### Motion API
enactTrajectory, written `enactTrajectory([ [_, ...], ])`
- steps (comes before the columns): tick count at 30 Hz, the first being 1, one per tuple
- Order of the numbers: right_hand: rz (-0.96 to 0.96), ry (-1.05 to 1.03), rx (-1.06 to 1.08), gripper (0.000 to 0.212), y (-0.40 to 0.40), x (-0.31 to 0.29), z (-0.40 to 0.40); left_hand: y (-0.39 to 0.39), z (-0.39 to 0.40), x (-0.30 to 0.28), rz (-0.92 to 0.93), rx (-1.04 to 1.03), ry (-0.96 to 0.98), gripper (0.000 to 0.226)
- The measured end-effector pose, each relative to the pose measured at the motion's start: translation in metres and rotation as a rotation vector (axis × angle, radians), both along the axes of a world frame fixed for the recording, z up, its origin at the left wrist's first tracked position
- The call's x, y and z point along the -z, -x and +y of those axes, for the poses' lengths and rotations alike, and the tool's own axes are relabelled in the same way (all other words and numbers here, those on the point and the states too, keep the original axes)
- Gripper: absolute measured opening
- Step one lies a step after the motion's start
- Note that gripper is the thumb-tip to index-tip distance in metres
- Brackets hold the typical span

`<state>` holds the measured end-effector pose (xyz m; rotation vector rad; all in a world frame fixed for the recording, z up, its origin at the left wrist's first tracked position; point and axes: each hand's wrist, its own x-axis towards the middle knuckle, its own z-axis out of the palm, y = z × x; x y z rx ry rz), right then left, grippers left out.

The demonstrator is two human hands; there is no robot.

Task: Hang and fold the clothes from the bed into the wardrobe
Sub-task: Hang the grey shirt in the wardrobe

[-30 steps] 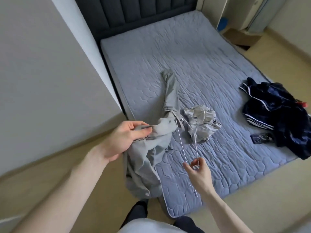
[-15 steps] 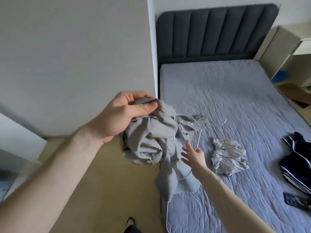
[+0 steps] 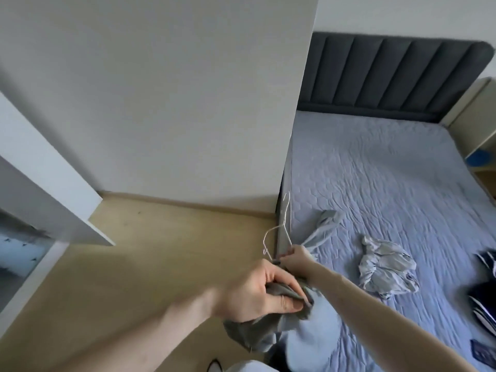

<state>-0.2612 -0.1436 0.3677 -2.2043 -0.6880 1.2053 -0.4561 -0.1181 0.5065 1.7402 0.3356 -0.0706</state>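
Lowered since earlier, left hand (image 3: 257, 291) gripping grey garment (image 3: 268, 331), right hand (image 3: 295, 255) pinching wire hanger (image 3: 279, 226)

Soft matt grey cloth in the garment (image 3: 268, 336), creased and limp. Thin pale wire in the hanger (image 3: 279, 232), smooth with a faint sheen. Quilted matt fabric over the mattress (image 3: 389, 183); ribbed dark upholstery on the headboard (image 3: 389, 76). Smooth pale wood-look floor (image 3: 161, 264). Flat matt white wardrobe panel (image 3: 161, 103).

The left hand (image 3: 264, 289) now grips the grey garment (image 3: 271, 331) lower, near the bed (image 3: 389, 183) edge, and the wire hanger (image 3: 279, 232) stands exposed above it.
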Motion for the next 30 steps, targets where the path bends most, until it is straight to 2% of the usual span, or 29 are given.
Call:
enactTrajectory([
  [2, -0.137, -0.117, 0.061, 0.016, -0.005, -0.004, 0.005, 0.026, 0.01, 0.031, 0.184, 0.17, -0.062, 0.022],
  [4, -0.19, -0.208, 0.024, 0.029, -0.003, -0.019, 0.009, 0.06, 0.029, 0.066, 0.37, 0.325, -0.031, 0.029],
  [5, -0.199, -0.251, 0.012, 0.034, -0.004, -0.029, 0.011, 0.075, 0.04, 0.085, 0.435, 0.331, -0.005, 0.03],
  [6, -0.197, -0.299, -0.003, 0.039, -0.005, -0.039, 0.012, 0.088, 0.051, 0.105, 0.468, 0.267, 0.004, 0.028],
  [8, -0.189, -0.361, -0.032, 0.046, -0.003, -0.063, 0.014, 0.101, 0.075, 0.143, 0.518, 0.007, -0.061, 0.02],
  [10, -0.218, -0.404, -0.067, 0.032, 0.005, -0.086, 0.014, 0.099, 0.098, 0.165, 0.553, -0.272, -0.166, 0.026],
  [12, -0.243, -0.454, -0.096, 0.022, 0.013, -0.109, 0.014, 0.087, 0.115, 0.165, 0.541, -0.394, -0.244, 0.058],
  [14, -0.261, -0.523, -0.115, 0.03, 0.019, -0.13, 0.013, 0.069, 0.123, 0.158, 0.538, -0.359, -0.347, 0.099],
  [16, -0.25, -0.574, -0.11, 0.031, 0.026, -0.153, 0.009, 0.05, 0.124, 0.153, 0.396, -0.325, -0.396, 0.115],
  [18, -0.253, -0.599, -0.071, 0.028, 0.03, -0.172, 0.003, 0.032, 0.118, 0.14, 0.159, -0.407, -0.289, 0.101],
  [19, -0.257, -0.611, -0.044, 0.031, 0.029, -0.18, -0.002, 0.024, 0.116, 0.135, 0.06, -0.465, -0.239, 0.08],
  [20, -0.257, -0.624, -0.013, 0.035, 0.027, -0.185, -0.008, 0.018, 0.114, 0.127, -0.007, -0.504, -0.204, 0.059],
  [22, -0.264, -0.635, 0.046, 0.045, 0.023, -0.191, -0.023, 0.009, 0.109, 0.11, -0.036, -0.484, -0.208, 0.038],
  [23, -0.274, -0.629, 0.066, 0.048, 0.022, -0.193, -0.031, 0.008, 0.108, 0.103, -0.031, -0.405, -0.203, 0.041],
  [25, -0.285, -0.624, 0.085, 0.052, 0.024, -0.192, -0.04, -0.003, 0.104, 0.091, -0.132, -0.199, -0.204, 0.085],
  [26, -0.286, -0.621, 0.083, 0.054, 0.026, -0.189, -0.041, -0.011, 0.098, 0.088, -0.183, -0.15, -0.184, 0.095],
  [27, -0.286, -0.619, 0.082, 0.054, 0.029, -0.188, -0.042, -0.019, 0.091, 0.083, -0.201, -0.171, -0.138, 0.084],
  [28, -0.277, -0.625, 0.08, 0.054, 0.033, -0.187, -0.041, -0.025, 0.084, 0.078, -0.198, -0.201, -0.104, 0.061],
  [30, -0.279, -0.631, 0.062, 0.054, 0.039, -0.186, -0.037, -0.029, 0.076, 0.084, -0.212, -0.148, -0.198, 0.024],
])
